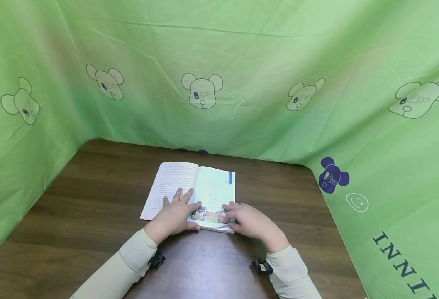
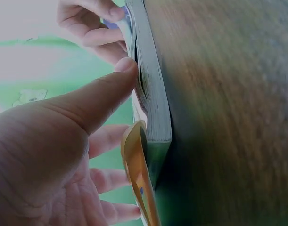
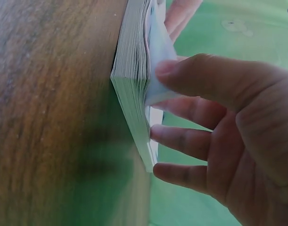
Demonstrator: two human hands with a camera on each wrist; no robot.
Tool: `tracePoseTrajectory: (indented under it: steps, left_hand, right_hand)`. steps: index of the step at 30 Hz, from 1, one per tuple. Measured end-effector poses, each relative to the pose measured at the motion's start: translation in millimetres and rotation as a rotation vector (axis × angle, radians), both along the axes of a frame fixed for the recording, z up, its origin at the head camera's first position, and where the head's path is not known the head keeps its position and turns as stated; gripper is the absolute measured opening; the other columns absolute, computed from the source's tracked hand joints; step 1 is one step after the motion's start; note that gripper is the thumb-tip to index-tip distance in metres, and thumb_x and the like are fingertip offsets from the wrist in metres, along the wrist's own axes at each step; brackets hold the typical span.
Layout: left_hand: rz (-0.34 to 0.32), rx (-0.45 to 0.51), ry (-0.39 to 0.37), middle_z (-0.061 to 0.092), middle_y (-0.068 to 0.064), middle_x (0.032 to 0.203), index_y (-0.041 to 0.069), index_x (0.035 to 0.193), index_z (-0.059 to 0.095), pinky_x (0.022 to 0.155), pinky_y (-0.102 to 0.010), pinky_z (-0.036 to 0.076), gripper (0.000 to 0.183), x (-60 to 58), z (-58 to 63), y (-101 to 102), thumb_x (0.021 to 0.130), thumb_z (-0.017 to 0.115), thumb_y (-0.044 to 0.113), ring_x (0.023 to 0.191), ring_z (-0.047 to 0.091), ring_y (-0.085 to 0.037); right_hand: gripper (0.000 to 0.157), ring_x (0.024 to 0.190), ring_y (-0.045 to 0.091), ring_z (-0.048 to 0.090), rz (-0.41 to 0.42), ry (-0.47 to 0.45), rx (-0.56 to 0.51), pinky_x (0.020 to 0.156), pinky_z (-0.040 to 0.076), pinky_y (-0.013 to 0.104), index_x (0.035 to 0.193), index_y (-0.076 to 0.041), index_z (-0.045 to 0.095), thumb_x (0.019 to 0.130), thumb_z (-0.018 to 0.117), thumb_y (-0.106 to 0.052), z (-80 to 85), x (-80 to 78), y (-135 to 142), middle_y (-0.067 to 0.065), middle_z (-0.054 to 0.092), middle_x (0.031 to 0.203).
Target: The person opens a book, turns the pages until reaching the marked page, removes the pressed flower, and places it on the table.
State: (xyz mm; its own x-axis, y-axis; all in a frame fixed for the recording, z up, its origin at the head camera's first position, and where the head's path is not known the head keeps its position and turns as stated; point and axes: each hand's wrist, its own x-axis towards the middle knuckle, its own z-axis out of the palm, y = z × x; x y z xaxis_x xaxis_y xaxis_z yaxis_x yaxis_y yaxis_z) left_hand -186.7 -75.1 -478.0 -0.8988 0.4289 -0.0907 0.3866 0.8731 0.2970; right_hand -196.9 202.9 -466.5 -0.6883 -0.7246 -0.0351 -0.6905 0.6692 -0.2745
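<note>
An open book (image 1: 213,180) lies on the table, text on its left page and a coloured picture low on its right page. My left hand (image 1: 172,216) rests on it with spread fingers, across the left page and the inner fold. In the left wrist view its thumb (image 2: 108,92) touches the near edge of the pages. My right hand (image 1: 252,222) is at the lower right corner. Seen from the right wrist, it pinches a lifted page (image 3: 161,54) between thumb and index finger, while its other fingers touch the side of the page stack (image 3: 129,66).
The dark wooden table (image 1: 103,182) reaches around the book on all sides. A green cloth (image 1: 242,124) printed with bear heads hangs behind and at both sides. Black wrist cameras (image 1: 262,266) are strapped below both hands.
</note>
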Motion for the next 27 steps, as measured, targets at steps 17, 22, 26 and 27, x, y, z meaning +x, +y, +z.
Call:
tracePoseTrajectory:
  steps: [17, 22, 26, 27]
  left_hand:
    - [0.046, 0.014, -0.02, 0.031, -0.014, 0.167, 0.03, 0.145, 0.06, 0.101, -0.085, 0.027, 0.065, 1.6, -1.2, 2.0, 0.089, 0.068, 0.062, 0.151, 0.025, -0.051]
    - [0.052, 0.038, -0.003, 0.037, -0.012, 0.164, 0.029, 0.142, 0.064, 0.101, -0.085, 0.028, 0.053, 0.2, 0.1, 1.7, 0.095, 0.067, 0.052, 0.15, 0.028, -0.05]
    - [0.064, 0.087, 0.021, 0.042, -0.01, 0.161, 0.026, 0.146, 0.059, 0.101, -0.083, 0.031, 0.053, -1.2, 1.1, 0.4, 0.097, 0.069, 0.044, 0.148, 0.033, -0.05]
    - [0.071, 0.101, 0.029, 0.043, -0.01, 0.161, 0.025, 0.149, 0.057, 0.101, -0.081, 0.032, 0.056, -1.5, 1.4, 0.1, 0.097, 0.069, 0.043, 0.147, 0.035, -0.049]
  right_hand:
    - [0.007, 0.06, 0.002, 0.051, -0.154, 0.378, -0.159, 0.06, 0.05, 0.03, 0.103, -0.024, 0.066, 0.098, 0.071, -0.024, 7.1, 1.4, -5.1, -0.018, 0.064, 0.075]
    - [0.018, 0.07, 0.012, 0.065, -0.256, 0.446, -0.229, 0.065, 0.055, 0.036, 0.111, -0.019, 0.069, 0.095, 0.075, -0.024, 10.3, 0.2, -4.7, -0.006, 0.075, 0.094]
    - [0.031, 0.096, 0.023, 0.074, -0.377, 0.417, -0.271, 0.078, 0.059, 0.044, 0.125, -0.016, 0.067, 0.095, 0.074, -0.025, 11.1, -0.2, -3.5, 0.003, 0.074, 0.117]
    - [0.033, 0.101, 0.025, 0.073, -0.4, 0.403, -0.279, 0.08, 0.059, 0.045, 0.127, -0.016, 0.067, 0.095, 0.073, -0.026, 10.9, -0.2, -3.2, 0.005, 0.074, 0.12]
